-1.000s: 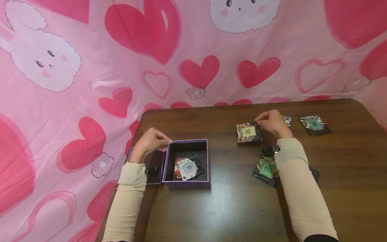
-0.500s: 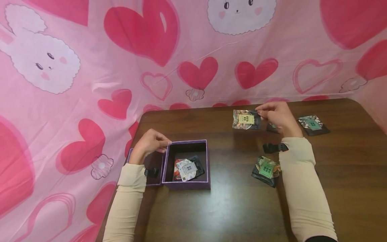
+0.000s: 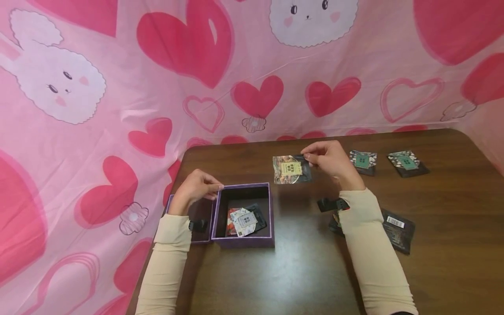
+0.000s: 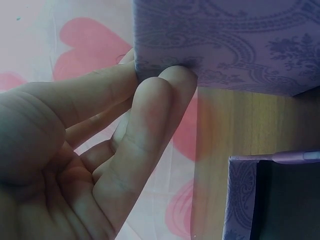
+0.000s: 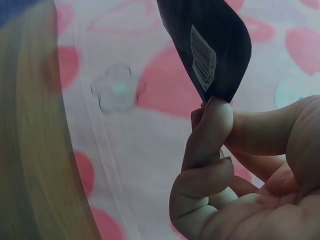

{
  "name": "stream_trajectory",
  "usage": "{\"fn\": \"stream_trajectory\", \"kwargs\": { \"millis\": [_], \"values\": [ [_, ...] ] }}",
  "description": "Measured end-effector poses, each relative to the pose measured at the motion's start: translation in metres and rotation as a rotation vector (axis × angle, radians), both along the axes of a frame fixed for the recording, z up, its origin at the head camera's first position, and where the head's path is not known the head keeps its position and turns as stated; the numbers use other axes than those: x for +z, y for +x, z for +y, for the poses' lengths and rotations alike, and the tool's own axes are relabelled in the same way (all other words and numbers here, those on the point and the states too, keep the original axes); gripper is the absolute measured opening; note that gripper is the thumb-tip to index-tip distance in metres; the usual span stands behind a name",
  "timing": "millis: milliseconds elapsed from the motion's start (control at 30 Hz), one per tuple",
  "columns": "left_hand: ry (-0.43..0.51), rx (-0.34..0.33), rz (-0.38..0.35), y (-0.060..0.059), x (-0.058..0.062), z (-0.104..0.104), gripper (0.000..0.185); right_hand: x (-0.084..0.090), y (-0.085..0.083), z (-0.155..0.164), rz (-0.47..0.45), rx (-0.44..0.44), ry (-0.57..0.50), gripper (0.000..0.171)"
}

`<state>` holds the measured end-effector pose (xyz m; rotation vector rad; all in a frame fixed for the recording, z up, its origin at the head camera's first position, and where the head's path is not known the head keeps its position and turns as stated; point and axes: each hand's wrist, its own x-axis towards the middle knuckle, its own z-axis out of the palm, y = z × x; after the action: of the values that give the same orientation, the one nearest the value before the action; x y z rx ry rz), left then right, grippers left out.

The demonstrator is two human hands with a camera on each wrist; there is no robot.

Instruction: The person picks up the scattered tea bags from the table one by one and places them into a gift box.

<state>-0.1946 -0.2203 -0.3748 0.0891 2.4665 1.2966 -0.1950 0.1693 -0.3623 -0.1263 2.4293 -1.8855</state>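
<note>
My right hand [image 3: 330, 162] pinches a flat sachet [image 3: 291, 169] by its dark corner, above the table between the box and the other sachets. It has a yellow label and a colourful printed front. In the right wrist view, its black back [image 5: 212, 47] shows a barcode. My left hand [image 3: 197, 188] grips the far left corner of a purple patterned box [image 3: 243, 242], fingertips [image 4: 152, 95] against its outer wall in the left wrist view. The box is open at the top; inside lie a white-fronted sachet [image 3: 244, 222] and a partly covered red one [image 3: 231, 214].
The purple lid [image 3: 202, 239] lies left of the box, partly under my left arm. Two green-labelled sachets [image 3: 362, 162] lie at the back right. A black sachet [image 3: 398, 232] lies barcode up beside my right sleeve, which mostly hides another sachet [image 3: 334, 223].
My right hand has lifted the yellow-labelled sachet off the table and carried it left towards the box. My left hand has stayed at the box corner.
</note>
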Motion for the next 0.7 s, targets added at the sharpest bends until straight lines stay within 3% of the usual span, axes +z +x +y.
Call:
{"fn": "stream_trajectory", "kwargs": {
  "millis": [400, 700],
  "values": [
    [0.014, 0.001, -0.014, 0.000, -0.002, 0.000, 0.017, -0.002, 0.011, -0.089, 0.053, 0.175, -0.066, 0.011],
    [0.022, -0.006, -0.015, 0.000, -0.001, -0.001, 0.015, -0.002, 0.012, -0.104, 0.017, 0.178, -0.064, 0.011]
  ]
}}
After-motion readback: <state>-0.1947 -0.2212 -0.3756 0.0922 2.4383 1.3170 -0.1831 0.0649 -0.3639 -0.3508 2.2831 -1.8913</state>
